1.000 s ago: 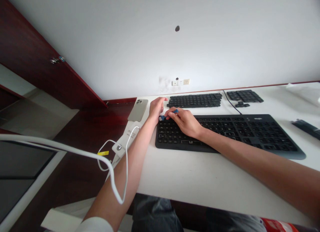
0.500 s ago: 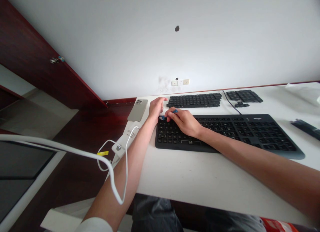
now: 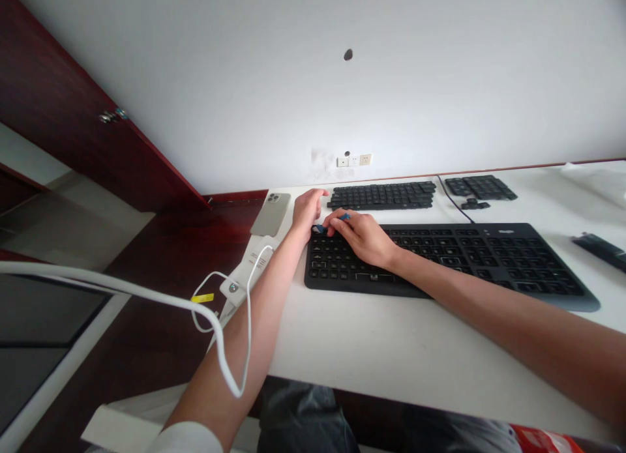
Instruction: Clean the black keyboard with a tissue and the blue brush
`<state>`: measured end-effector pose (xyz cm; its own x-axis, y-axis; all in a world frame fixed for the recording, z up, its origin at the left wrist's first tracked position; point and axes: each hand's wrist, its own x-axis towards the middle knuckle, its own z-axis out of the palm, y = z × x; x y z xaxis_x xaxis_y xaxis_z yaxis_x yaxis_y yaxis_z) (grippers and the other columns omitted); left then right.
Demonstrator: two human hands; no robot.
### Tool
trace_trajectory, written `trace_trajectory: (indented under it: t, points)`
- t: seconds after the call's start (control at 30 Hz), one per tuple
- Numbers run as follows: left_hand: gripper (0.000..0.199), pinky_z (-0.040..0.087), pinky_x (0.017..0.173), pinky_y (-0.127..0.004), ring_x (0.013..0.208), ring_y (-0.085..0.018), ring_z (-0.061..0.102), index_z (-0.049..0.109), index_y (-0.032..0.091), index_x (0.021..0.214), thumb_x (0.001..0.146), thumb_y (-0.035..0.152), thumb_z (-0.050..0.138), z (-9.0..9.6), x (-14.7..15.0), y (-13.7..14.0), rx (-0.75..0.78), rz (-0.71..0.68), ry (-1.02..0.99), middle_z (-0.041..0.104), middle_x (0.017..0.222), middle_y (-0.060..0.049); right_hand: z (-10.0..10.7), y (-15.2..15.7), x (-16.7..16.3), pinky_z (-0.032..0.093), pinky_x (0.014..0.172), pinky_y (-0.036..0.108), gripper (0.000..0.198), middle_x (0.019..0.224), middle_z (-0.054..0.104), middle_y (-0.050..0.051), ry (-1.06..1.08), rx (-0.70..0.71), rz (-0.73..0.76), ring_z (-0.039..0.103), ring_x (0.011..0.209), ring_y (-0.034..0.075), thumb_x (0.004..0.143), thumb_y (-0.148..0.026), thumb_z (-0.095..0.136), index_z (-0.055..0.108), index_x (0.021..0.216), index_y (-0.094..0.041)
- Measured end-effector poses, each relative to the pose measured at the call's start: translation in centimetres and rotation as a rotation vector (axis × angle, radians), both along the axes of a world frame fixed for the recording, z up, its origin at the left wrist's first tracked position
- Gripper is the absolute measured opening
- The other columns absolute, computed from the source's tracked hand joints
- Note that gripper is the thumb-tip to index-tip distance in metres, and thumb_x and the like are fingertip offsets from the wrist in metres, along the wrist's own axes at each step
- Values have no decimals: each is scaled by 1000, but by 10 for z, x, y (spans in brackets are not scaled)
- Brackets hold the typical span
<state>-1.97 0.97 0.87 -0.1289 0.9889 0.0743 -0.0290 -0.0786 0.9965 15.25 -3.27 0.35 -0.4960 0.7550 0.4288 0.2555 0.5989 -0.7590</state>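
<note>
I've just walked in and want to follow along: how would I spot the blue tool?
On the white desk, find the wide black keyboard nearest the person. Near its far left corner, the right hand grips the blue tool, partly hiding it. Its blue colour sets it apart from the black keyboard beneath.

Room lies nearside of the keyboard (image 3: 472,248); the white cable (image 3: 218,336) obstructs leftward.

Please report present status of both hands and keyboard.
Right hand holding blue tool. Left hand near left end of keyboard. Keyboard flat; right forearm hiding part.
</note>
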Motion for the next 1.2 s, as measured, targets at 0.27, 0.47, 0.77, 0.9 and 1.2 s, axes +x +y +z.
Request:
trace_trajectory:
  t: [0.27, 0.47, 0.77, 0.9, 1.2]
  points:
    - [20, 20, 49, -25, 48, -8, 25, 69, 19, 82, 83, 38, 63, -1, 0, 0, -12, 5, 2, 31, 55, 8, 1, 0, 0, 51, 87, 34, 40, 98, 80, 6, 8, -12, -9, 72, 87, 21, 114, -40, 46, 72, 89, -21]
    - [17, 22, 50, -26, 48, -9, 27, 68, 18, 80, 85, 34, 62, -1, 0, 1, 9, 6, 0, 32, 52, 9, 4, -6, 1, 53, 78, 34, 33, 94, 81, 5, 10, 30, -49, 72, 79, 20, 112, -37, 53, 78, 98, -20]
    - [15, 24, 51, -26, 50, -8, 30, 66, 19, 81, 90, 30, 62, 1, -1, -3, 43, -16, 11, 36, 56, 8, 6, -17, 2, 61, 101, 42, 26, 116, 84, 9, 11, 308, 305, 77, 108, 23, 113, -27, 54, 79, 120, -21]
    - [16, 25, 51, -26, 51, -8, 31, 66, 19, 81, 92, 30, 61, 2, -2, -4, 51, -17, 24, 37, 57, 7, 6, -18, 4, 61, 102, 40, 27, 116, 83, 10, 66, 325, 313, 78, 109, 22, 114, -24, 52, 78, 120, -19]
    - [14, 22, 50, -26, 51, -8, 26, 69, 18, 85, 91, 31, 65, -4, -1, 2, 24, -9, -22, 33, 58, 8, 7, -32, -5, 62, 104, 45, 30, 127, 81, 13, -97, 613, 434, 72, 118, 27, 112, -21, 54, 72, 135, -14]
